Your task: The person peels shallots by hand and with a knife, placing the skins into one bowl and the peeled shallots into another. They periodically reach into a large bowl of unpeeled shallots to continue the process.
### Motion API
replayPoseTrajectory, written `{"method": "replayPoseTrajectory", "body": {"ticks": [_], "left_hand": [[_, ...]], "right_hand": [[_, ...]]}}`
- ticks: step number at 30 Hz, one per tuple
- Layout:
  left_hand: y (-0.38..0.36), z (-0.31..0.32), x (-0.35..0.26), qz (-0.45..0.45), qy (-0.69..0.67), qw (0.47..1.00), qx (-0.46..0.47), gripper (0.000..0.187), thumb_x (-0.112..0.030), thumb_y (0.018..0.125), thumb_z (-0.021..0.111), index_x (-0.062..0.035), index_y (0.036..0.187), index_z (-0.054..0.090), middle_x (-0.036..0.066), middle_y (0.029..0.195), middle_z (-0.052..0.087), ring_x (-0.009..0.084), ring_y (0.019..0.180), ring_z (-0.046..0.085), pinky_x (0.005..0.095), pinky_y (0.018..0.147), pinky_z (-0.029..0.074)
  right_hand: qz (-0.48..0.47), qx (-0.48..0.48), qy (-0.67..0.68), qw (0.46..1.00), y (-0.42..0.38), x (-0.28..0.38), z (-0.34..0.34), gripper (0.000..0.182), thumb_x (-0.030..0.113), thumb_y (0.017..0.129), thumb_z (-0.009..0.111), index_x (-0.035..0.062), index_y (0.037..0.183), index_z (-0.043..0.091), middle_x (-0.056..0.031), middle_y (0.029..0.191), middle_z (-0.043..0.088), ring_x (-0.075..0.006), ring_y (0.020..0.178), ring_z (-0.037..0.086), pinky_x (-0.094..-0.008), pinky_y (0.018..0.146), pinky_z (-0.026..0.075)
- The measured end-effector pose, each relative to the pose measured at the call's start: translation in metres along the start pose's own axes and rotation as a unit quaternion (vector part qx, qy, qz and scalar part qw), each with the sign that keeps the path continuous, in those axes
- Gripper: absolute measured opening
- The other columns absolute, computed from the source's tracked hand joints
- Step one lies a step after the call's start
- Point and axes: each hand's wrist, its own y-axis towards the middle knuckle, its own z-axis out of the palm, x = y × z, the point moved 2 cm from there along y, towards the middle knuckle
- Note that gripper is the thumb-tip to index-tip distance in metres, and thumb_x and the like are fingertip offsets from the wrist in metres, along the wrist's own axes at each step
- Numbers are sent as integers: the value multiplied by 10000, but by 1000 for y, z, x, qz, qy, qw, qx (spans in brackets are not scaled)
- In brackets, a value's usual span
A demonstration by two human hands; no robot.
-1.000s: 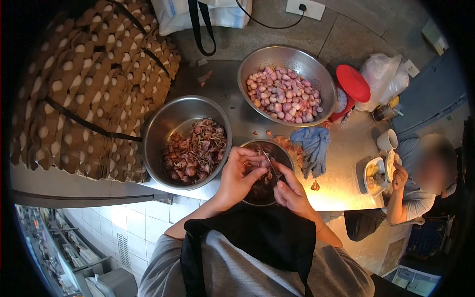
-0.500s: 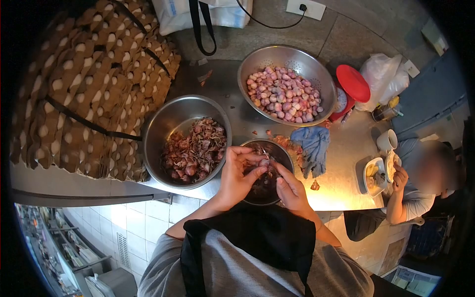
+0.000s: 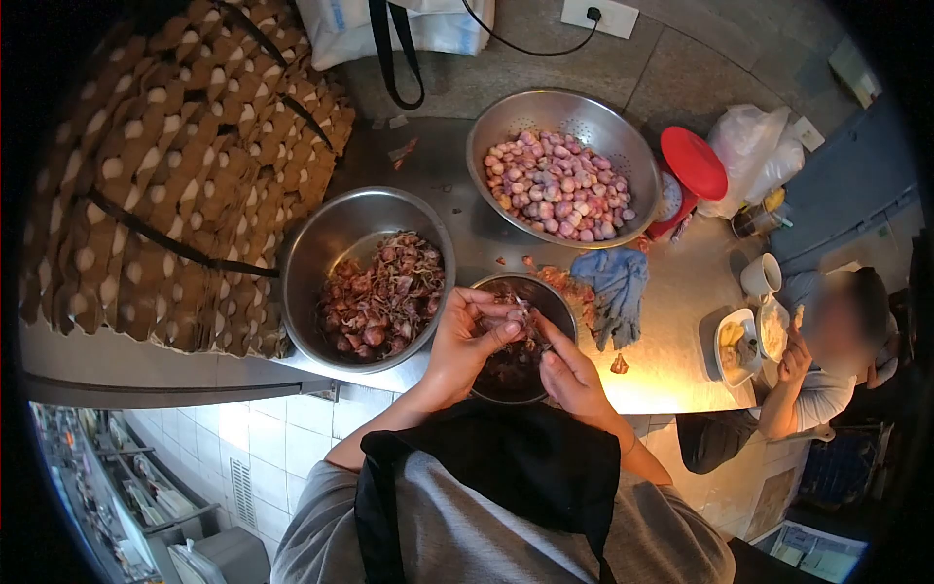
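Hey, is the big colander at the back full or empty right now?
Partly full: the colander holds a heap of peeled shallots across its bottom, while its upper wall is bare metal.

small steel bowl (image 3: 545,297) on steel counter (image 3: 671,321), both hands above it | large steel bowl of shallot skins (image 3: 365,277) left of it | steel colander of peeled shallots (image 3: 562,165) behind | blue cloth (image 3: 613,287) right | stacked cardboard egg trays (image 3: 175,165) far left

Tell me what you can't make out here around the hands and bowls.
Head view:
- What the left hand pinches: too small, fingers cover it.
- Any blade in the right hand: hidden by the fingers.
- Small bowl contents: dark, both hands cover them.
- Scale dial: tiny, under the red lid.
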Motion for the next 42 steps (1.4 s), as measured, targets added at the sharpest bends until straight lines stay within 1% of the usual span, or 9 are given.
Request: {"method": "replayPoseTrajectory", "body": {"ticks": [1, 3, 4, 9, 22, 27, 32, 38, 42], "left_hand": [[0, -1, 1, 8, 16, 1000, -3, 356, 70, 767, 564, -61, 1012, 342, 85, 929, 503, 139, 879, 527, 271, 768, 486], [1, -3, 3, 24, 49, 998, -10, 361, 73, 762, 570, -64, 1008, 344, 72, 918, 497, 126, 869, 523, 249, 756, 475], [1, -3, 3, 23, 55, 998, -12, 363, 76, 760, 572, -65, 1005, 344, 70, 919, 496, 122, 870, 519, 244, 755, 470], [1, -4, 4, 34, 80, 996, -9, 376, 84, 746, 584, -70, 992, 344, 57, 913, 491, 110, 870, 504, 231, 766, 455], [0, -4, 4, 57, 117, 991, -27, 395, 85, 719, 618, -42, 969, 340, 106, 929, 530, 138, 891, 530, 260, 808, 437], [0, -5, 3, 42, 88, 995, -21, 380, 81, 731, 608, -39, 970, 338, 130, 956, 537, 150, 902, 540, 266, 815, 444], [-3, -3, 0, 2, 7, 1000, 21, 314, 74, 786, 536, -68, 994, 350, 113, 1001, 522, 177, 946, 543, 311, 827, 469], [-3, -3, -4, -58, -78, 995, 23, 233, -5, 855, 464, -85, 1053, 369, 108, 1081, 511, 185, 980, 536, 338, 832, 466], [-1, -5, -3, -100, -69, 993, -6, 210, -28, 871, 444, -87, 1062, 380, 106, 1073, 523, 180, 977, 539, 316, 818, 471]], "right_hand": [[3, -4, -34, 999, 0, -1, 2, 441, 152, 911, 406, 39, 1320, 286, 11, 905, 493, -19, 549, 339, -160, 478, 299], [-15, -23, -144, 989, 1, 3, 0, 424, 148, 901, 425, 17, 1292, 326, -84, 1089, 511, -118, 790, 512, -225, 703, 406], [-54, -26, -198, 978, 3, 0, -2, 416, 148, 899, 429, 10, 1282, 339, -111, 1126, 505, -156, 893, 520, -248, 779, 397], [-70, -35, -190, 979, 3, 2, 0, 395, 152, 891, 441, -9, 1245, 377, -184, 1242, 439, -245, 1177, 401, -297, 959, 291], [-66, -55, -189, 978, 4, -7, -3, 357, 152, 895, 434, -6, 1215, 417, -189, 1202, 473, -242, 1145, 433, -299, 944, 315], [-25, -76, -149, 985, 5, -12, -11, 362, 164, 904, 428, 9, 1231, 409, -103, 1036, 532, -148, 864, 510, -240, 761, 395], [-1, -84, -70, 994, 10, -4, -13, 365, 170, 911, 418, 32, 1249, 396, 20, 824, 458, -35, 583, 341, -160, 519, 306], [-26, -101, -120, 987, 10, 13, -5, 379, 151, 913, 405, 55, 1278, 370, 36, 781, 446, -31, 568, 343, -158, 501, 294], [0, -24, -28, 999, 7, 1, -10, 401, 166, 916, 392, 89, 1305, 334, 30, 651, 405, -43, 492, 323, -178, 445, 276]]}}
